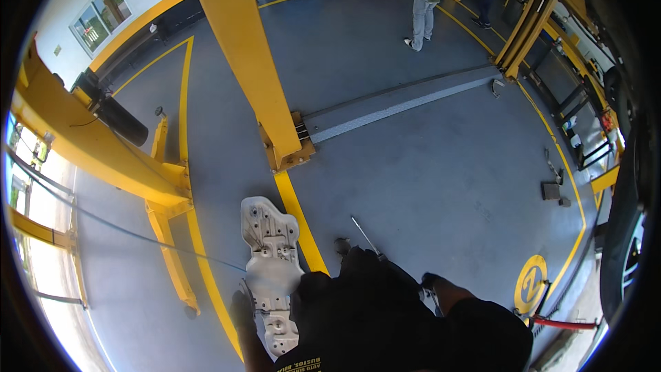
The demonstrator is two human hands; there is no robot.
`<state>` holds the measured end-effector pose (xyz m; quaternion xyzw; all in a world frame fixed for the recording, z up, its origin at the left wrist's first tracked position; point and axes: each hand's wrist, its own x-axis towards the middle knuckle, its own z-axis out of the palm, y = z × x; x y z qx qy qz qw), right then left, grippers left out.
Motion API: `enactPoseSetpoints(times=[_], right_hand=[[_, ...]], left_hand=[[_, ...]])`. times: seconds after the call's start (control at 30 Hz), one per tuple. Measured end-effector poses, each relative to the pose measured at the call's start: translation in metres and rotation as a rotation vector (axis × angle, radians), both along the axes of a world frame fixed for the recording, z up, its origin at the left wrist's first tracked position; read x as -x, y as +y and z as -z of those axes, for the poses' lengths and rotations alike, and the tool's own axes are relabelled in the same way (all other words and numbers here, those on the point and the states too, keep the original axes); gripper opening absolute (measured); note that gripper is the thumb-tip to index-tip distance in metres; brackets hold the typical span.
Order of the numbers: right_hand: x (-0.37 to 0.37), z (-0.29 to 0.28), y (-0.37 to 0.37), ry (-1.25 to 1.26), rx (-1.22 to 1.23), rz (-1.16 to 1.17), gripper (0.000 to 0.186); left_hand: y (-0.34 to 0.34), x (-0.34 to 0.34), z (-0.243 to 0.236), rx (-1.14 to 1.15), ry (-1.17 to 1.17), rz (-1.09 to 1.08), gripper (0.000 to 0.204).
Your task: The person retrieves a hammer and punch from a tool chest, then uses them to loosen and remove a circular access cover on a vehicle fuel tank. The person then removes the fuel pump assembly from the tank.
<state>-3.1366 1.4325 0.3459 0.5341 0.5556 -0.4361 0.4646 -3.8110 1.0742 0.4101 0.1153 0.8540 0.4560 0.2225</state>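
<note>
A long silver-grey metal car part (pixel 272 231), with several holes and raised mounts, lies on the floor in front of me to the left. Its middle is smeared by a pale blur. Alongside its left edge is my left hand (pixel 242 310), dark and blurred; whether it grips anything does not show. A thin bluish hose (pixel 158 240) runs in from the left and ends near this hand. My right hand (pixel 435 281), in a dark glove, is at my right side by a shiny metal piece (pixel 429 299). Its fingers are hidden. My dark-clothed body covers the lower middle.
A slim metal rod (pixel 365 234) lies ahead of me. Yellow lift posts (pixel 251 62) stand ahead and left, with a grey floor ramp (pixel 406 105) running right. Dark blocks (pixel 551 191) and a red bar (pixel 564 324) lie right. Two people (pixel 428 3) stand far off.
</note>
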Motion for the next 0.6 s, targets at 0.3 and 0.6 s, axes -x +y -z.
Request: enactPoseSetpoints(times=[0.3,0.6], right_hand=[[0.534,-0.238,0.421,0.618,-0.785,-0.037,0.04],[0.836,-0.103,0.549,0.415,-0.484,-0.253,0.05]], left_hand=[[0.275,0.233,-0.222,-0.232,0.456,0.26,0.055],[0.59,0.627,-0.251,-0.323,0.5,0.263,0.067]])
